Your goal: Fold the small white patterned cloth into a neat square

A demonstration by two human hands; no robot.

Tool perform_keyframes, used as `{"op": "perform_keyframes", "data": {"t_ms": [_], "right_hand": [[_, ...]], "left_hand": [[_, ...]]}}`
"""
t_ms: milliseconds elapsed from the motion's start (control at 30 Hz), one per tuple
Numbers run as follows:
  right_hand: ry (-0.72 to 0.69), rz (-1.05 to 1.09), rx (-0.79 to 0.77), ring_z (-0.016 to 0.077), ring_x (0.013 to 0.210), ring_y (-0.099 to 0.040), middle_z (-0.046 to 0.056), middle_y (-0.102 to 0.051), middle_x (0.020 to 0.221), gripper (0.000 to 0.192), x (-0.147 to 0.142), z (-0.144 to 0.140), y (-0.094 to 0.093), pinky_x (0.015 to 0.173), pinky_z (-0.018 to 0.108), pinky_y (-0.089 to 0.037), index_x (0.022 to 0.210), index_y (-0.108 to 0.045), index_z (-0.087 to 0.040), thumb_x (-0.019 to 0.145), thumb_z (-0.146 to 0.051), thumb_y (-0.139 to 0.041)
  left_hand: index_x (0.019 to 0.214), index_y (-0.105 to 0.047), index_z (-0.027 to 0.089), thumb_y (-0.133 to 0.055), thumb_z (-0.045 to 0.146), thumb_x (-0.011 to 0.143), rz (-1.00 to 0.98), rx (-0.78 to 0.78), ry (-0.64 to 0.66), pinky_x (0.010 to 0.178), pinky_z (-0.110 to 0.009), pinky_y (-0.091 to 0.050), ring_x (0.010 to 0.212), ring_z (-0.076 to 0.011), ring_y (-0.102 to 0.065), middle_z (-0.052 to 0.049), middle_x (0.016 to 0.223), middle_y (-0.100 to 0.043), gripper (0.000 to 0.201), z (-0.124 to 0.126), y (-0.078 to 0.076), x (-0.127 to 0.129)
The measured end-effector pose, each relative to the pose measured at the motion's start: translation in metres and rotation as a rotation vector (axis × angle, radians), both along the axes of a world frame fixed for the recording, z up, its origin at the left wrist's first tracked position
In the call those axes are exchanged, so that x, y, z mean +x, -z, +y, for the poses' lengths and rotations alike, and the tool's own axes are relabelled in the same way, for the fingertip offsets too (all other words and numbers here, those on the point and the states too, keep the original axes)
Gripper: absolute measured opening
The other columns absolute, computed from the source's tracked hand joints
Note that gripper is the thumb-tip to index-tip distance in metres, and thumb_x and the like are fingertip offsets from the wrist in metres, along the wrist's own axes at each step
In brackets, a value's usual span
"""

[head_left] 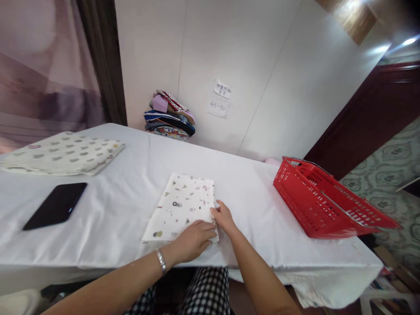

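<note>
White fabric with small scattered prints lies under the left hand (pixel 196 238), whose fingers stretch loosely together over the near right corner of the folded cloth (pixel 183 203), palm down. The right hand (pixel 224 216) is at the right edge of the same cloth, thumb and forefinger a little apart there; whether they pinch a layer or merely touch it, I cannot tell. A silver bracelet (pixel 160 259) circles the left wrist.

The cloth sits near the front edge of the table (pixel 249 197), in front of the person, lying flat in several layers. It should be light and soft, limp enough to sag if lifted by one corner, and hardly fragile; creasing and layers sliding out of line look like the likelier troubles. The right edge seems the best place to take hold, all layers between thumb and fingers, with a flat palm steadying the top. The smooth, slightly shiny white table covering may let it slip.

Farther out, a dark phone (pixel 57 205) lies to the left, and beyond it a larger folded cloth (pixel 65 153) with grey motifs. A red basket (pixel 311 210) stands at the right, and past the far edge is a stack of coloured fabrics (pixel 169 116).
</note>
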State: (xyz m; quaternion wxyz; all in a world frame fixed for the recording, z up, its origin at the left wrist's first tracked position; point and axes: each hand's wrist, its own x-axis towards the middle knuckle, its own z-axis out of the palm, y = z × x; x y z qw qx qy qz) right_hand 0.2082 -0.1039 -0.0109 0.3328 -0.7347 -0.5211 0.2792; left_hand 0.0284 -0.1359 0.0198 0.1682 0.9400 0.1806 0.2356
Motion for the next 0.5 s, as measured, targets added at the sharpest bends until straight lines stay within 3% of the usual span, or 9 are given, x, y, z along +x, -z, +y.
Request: {"op": "perform_keyframes", "data": {"t_ms": [67, 200, 267, 367, 500], "right_hand": [[0.001, -0.016, -0.011, 0.0190, 0.078, -0.062, 0.004, -0.067, 0.082, 0.056, 0.001, 0.000, -0.001, 0.070, 0.027, -0.045, 0.124, -0.053, -0.014, 0.075, -0.039, -0.058], [-0.008, -0.072, -0.026, 0.0198, 0.079, -0.062, 0.007, -0.068, 0.085, 0.041, -0.002, 0.001, -0.007, 0.071, 0.027, -0.043, 0.107, -0.064, -0.015, 0.075, -0.039, -0.059], [-0.033, -0.099, -0.017, 0.0185, 0.074, -0.061, 0.005, -0.068, 0.081, 0.029, -0.006, 0.002, -0.010, 0.067, 0.026, -0.041, 0.095, -0.067, -0.017, 0.076, -0.036, -0.057], [-0.043, -0.126, 0.008, 0.0158, 0.065, -0.057, 0.002, -0.065, 0.070, 0.020, -0.010, 0.001, -0.009, 0.060, 0.025, -0.038, 0.082, -0.068, -0.019, 0.077, -0.033, -0.054], [-0.036, -0.043, 0.068, 0.0137, 0.060, -0.054, -0.001, -0.061, 0.064, 0.019, -0.019, 0.009, -0.003, 0.057, 0.023, -0.038, 0.082, -0.067, -0.020, 0.077, -0.033, -0.053]], "left_hand": [[0.099, -0.064, 0.026, -0.042, 0.021, 0.088, 0.004, -0.018, -0.141, 0.100, -0.036, -0.038, 0.105, -0.0181, -0.056, -0.001, 0.113, -0.064, 0.024, 0.014, -0.007, -0.016], [0.117, -0.057, 0.018, -0.046, 0.032, 0.085, 0.013, -0.080, -0.753, 0.104, -0.044, -0.034, 0.122, -0.0283, -0.045, -0.011, 0.129, -0.054, 0.037, 0.060, -0.012, -0.059], [0.126, -0.049, 0.015, -0.046, 0.041, 0.083, 0.117, -0.257, -0.965, 0.099, -0.048, -0.038, 0.122, -0.0323, -0.045, -0.014, 0.132, -0.051, 0.050, 0.077, -0.008, -0.076], [0.132, -0.041, 0.011, -0.044, 0.051, 0.082, 0.182, -0.480, -1.014, 0.091, -0.044, -0.044, 0.112, -0.0326, -0.053, -0.018, 0.130, -0.052, 0.065, 0.089, -0.001, -0.090], [0.130, -0.043, 0.014, -0.047, 0.046, 0.082, 0.120, -0.524, -1.008, 0.085, -0.039, -0.047, 0.103, -0.0296, -0.059, -0.014, 0.118, -0.061, 0.059, 0.101, -0.006, -0.095]]}}
